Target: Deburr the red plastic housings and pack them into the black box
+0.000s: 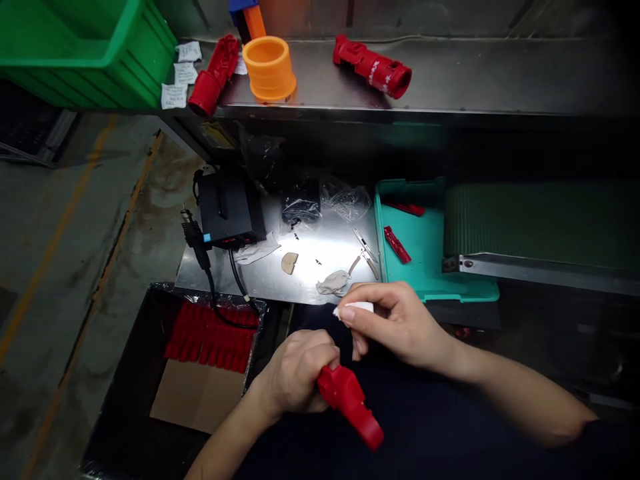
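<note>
Left hand (pixel 297 370): closed round the red part (pixel 347 407), keeping it steady.
Right hand (pixel 395 323): narrow pinch on a white cloth (pixel 355 308), held just above the part.

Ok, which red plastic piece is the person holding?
The red piece in the left hand. It's the only one held; the others, like the long one on the steel shelf, just lie there.

Nothing can be read; the print on the white paper slips (pixel 185 73) is too small.
</note>
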